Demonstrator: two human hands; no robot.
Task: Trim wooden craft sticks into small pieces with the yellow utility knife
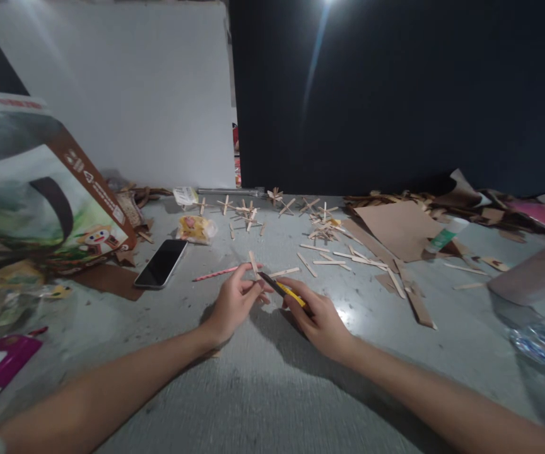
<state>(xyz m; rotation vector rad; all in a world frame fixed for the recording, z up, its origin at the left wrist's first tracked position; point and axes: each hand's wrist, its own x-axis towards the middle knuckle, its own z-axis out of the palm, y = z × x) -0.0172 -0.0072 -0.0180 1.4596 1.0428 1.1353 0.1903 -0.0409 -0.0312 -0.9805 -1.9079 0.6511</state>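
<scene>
Pinched in my left hand (pixel 234 301) is a thin wooden craft stick (pixel 252 261), its upper end sticking up past the fingers. My right hand (pixel 322 318) grips a yellow and black utility knife (pixel 292 295), whose dark front end points up and left, close to the stick. Whether the blade touches the wood is too small to tell. A pink striped pencil (pixel 214 273) lies just behind my left hand. Another loose stick (pixel 286 272) rests on the table beyond the knife, and more loose sticks (pixel 329 262) lie to the right.
Crossed-stick pieces (pixel 251 217) stand at the back of the grey table (pixel 234 403). At left are a phone (pixel 161 265), a wrapped snack (pixel 195 229), a large printed bag (pixel 40 189) and a purple item (pixel 5 372). Cardboard (pixel 395 230), a glue tube (pixel 447 235) and a cylinder (pixel 532 271) sit right.
</scene>
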